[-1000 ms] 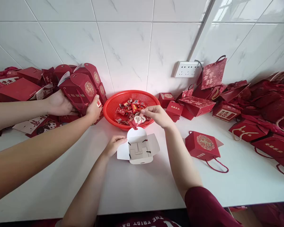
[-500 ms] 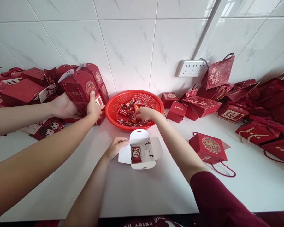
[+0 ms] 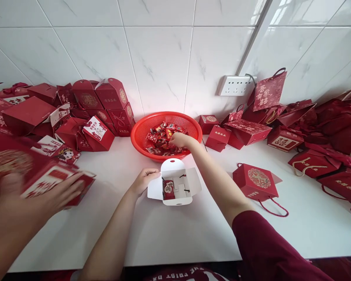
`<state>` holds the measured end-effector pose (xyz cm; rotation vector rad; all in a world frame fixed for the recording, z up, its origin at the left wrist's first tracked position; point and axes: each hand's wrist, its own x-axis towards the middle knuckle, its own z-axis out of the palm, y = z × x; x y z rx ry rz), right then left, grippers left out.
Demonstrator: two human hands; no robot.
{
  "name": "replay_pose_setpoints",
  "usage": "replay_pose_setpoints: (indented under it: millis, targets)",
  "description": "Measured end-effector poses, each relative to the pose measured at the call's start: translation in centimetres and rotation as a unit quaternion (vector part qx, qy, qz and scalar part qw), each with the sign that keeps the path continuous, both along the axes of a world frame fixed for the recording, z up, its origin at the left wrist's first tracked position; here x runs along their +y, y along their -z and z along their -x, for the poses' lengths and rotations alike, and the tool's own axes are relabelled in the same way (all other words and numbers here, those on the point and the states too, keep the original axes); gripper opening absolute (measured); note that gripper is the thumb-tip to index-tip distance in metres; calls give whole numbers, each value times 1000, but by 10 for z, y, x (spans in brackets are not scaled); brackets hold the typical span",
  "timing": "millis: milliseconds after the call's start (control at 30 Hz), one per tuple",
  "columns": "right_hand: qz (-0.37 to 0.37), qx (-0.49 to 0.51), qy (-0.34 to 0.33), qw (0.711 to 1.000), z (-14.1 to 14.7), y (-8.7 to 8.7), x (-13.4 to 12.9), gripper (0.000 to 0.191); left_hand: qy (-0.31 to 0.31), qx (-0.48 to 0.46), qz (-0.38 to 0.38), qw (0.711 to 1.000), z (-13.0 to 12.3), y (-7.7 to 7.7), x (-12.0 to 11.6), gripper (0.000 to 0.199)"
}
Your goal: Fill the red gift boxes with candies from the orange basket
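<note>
My white box (image 3: pixel 155 189) looks smooth matt card, the far basket (image 3: pixel 140 134) glossy perforated plastic, my sleeve (image 3: pixel 261 238) matt cloth.

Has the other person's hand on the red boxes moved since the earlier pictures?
Yes. Against the fixed wall socket, the other person's hand has moved left and toward the camera, leaving its earlier place beside the red basket.

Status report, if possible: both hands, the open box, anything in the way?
Left hand gripping open box by left flap. Right hand among wrapped sweets in red basket. One red packet inside box. Co-worker's hand far left, out of the way.
</note>
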<state>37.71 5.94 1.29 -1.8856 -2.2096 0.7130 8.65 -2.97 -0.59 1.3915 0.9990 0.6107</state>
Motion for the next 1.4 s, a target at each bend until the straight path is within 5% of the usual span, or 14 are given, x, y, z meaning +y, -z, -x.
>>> replay_pose_setpoints:
  millis: [100, 167, 267, 400, 567, 800, 1000, 1100, 1267, 1400]
  targets:
    - [-45, 71, 11, 996, -10, -3, -24, 32, 53, -18, 20, 998, -48, 43, -1, 28]
    - [-64, 108, 11, 992, -18, -2, -41, 36, 61, -38, 23, 997, -59, 53, 4, 38]
    - [-77, 218, 6, 973, -30, 0, -63, 37, 60, -58, 27, 996, -55, 49, 6, 43]
    - [-55, 439, 12, 897, -46, -6, -89, 34, 57, -65, 41, 995, -51, 45, 4, 40]
    - [-69, 468, -35, 880, -58, -32, -122, 32, 56, -65, 60, 994, -55, 49, 4, 30]
    - [-11, 337, -180, 924, -54, -49, -141, 30, 56, -58, 65, 995, -55, 48, 4, 29]
    - [-59, 257, -73, 962, -48, -47, -140, 28, 73, -64, 63, 993, -53, 45, 1, 36]
    - [-77, 238, -44, 967, -48, -40, -135, 26, 83, -70, 64, 992, -52, 41, -1, 40]
    - [-166, 167, 100, 967, -49, -19, -110, 24, 87, -74, 75, 991, -52, 40, -1, 41]
    - [-111, 32, 71, 991, -43, -7, -73, 31, 75, -75, 84, 991, -52, 42, 2, 40]
